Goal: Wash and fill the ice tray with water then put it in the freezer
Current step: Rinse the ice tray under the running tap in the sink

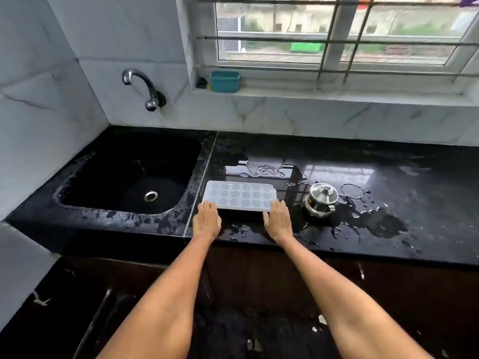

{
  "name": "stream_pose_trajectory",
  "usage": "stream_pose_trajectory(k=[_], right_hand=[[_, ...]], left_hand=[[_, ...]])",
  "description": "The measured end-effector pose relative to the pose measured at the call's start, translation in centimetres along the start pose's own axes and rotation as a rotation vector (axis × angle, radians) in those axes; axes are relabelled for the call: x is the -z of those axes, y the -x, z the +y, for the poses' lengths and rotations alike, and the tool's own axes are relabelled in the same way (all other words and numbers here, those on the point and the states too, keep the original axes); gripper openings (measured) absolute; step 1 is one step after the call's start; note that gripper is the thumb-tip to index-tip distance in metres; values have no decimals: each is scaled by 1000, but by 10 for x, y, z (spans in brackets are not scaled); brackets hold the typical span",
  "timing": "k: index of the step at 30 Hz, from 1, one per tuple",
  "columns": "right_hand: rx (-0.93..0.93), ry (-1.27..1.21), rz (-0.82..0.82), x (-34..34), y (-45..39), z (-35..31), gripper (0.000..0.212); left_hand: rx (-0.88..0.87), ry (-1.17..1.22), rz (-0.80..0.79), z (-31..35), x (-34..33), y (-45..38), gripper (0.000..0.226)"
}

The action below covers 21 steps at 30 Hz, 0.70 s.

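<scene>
While the black granite counter (363, 203) lies wet with puddles, the dark sink (124, 174) to its left sits under a wall tap (145, 86) that shows no running water. Between sink and a small steel lidded pot (321, 199) rests the translucent ice tray (239, 195), flat on the counter near its front edge. The left hand (206, 220) and right hand (278, 218) grip the tray's two near corners, well apart. Judging by this, the tray is about to be lifted; whether it is filled I cannot tell. If so, the next move calls for a level, slow carry.
</scene>
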State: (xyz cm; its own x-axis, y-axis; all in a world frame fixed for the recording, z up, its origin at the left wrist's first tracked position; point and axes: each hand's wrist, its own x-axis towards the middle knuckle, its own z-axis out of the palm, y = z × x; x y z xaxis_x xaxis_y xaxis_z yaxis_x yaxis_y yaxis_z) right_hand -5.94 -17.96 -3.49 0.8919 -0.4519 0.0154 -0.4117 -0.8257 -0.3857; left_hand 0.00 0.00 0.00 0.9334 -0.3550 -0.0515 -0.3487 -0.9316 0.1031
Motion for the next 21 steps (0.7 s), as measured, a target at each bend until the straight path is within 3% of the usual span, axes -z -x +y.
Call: stream_pose_trajectory(k=[4, 8, 12, 17, 21], right_hand=[[-191, -114, 51, 3, -43, 0, 29], [-246, -141, 52, -8, -77, -2, 31], [-358, -335, 62, -14, -106, 4, 37], [-301, -447, 70, -8, -144, -8, 44], [-246, -479, 45, -3, -174, -42, 45]], left_hand=[[159, 161, -39, -2, 5, -45, 36], [324, 355, -110, -4, -6, -85, 37], [423, 367, -120, -6, -9, -105, 41], [493, 419, -133, -16, -7, -120, 47], [555, 533, -33, -38, 12, -140, 48]])
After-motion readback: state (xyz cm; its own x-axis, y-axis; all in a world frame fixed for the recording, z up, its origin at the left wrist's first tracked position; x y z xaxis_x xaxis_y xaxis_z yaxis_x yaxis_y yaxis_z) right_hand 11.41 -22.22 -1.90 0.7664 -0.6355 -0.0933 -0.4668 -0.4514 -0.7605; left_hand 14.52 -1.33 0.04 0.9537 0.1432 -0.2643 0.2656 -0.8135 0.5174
